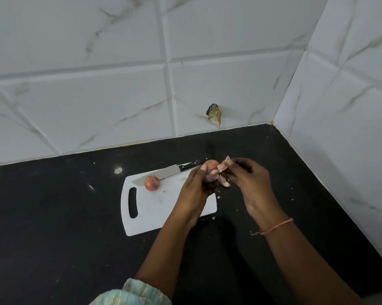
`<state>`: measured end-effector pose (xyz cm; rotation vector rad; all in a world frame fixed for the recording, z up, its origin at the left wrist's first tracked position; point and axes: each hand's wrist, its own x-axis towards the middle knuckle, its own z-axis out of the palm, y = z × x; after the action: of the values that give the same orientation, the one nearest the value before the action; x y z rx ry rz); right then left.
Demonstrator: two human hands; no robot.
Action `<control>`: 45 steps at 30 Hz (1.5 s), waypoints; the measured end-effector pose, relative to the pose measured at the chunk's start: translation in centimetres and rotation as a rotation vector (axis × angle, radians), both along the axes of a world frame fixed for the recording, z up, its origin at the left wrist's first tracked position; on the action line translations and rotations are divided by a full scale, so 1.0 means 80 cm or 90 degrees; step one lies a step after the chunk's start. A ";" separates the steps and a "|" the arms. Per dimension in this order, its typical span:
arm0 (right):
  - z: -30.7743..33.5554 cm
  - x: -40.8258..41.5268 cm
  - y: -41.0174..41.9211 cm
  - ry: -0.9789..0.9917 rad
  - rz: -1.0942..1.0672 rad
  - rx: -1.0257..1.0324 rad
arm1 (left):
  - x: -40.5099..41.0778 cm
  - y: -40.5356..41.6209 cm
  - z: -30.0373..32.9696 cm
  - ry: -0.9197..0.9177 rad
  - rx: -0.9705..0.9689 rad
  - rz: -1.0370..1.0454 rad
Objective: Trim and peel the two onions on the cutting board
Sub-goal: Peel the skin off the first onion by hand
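Gripping onion [210,172], curled left hand [196,190]; right hand [249,183] pinching loose skin [224,165].

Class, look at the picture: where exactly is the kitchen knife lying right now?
The steel-bladed, black-handled kitchen knife lies across the far edge of the white plastic cutting board, just behind the unpeeled reddish onion, left of both hands.

Black countertop [53,216], marbled wall tiles [97,95], possibly chipped.
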<state>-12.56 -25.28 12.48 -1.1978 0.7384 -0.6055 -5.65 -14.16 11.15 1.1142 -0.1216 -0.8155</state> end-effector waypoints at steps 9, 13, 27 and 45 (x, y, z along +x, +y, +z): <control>-0.007 0.000 0.004 -0.102 0.023 0.249 | 0.008 -0.004 -0.005 0.160 -0.044 -0.012; -0.013 0.001 0.006 0.002 -0.105 -0.095 | 0.006 -0.009 -0.011 0.136 0.004 0.001; -0.064 -0.012 -0.037 0.187 -0.089 -0.060 | 0.005 -0.015 -0.017 0.169 -0.044 0.011; -0.022 -0.016 0.020 0.068 0.088 -0.570 | 0.001 -0.019 -0.026 0.083 -0.014 0.027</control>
<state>-13.84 -23.69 10.70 -2.0976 0.4599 -0.7898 -5.59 -15.71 9.07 1.0375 0.0016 -0.8446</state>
